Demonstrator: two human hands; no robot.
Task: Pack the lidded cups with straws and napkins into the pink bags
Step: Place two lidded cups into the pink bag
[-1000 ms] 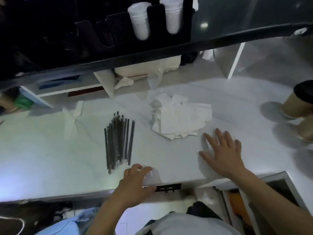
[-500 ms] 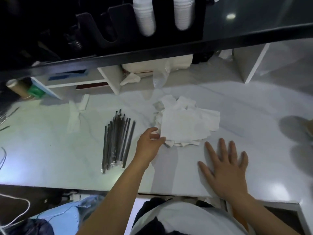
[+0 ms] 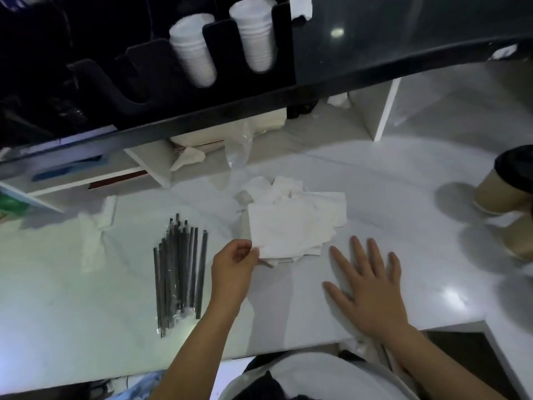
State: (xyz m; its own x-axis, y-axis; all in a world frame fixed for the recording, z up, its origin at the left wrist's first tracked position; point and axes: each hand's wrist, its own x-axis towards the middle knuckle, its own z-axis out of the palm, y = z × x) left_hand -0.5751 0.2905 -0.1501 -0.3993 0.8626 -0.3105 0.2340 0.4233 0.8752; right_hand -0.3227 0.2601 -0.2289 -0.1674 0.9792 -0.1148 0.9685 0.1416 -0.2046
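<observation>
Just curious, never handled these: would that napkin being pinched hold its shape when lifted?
Probably not. The napkin, pinched at one corner by the left hand, looks thin and likely droops. Loose on the napkin pile, it should lift off lightly.

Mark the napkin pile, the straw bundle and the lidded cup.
napkin pile (image 3: 294, 223), head view, top sheet's middle
straw bundle (image 3: 178, 272), head view, mid-length of the straws
lidded cup (image 3: 503, 194), head view, brown side wall
</observation>
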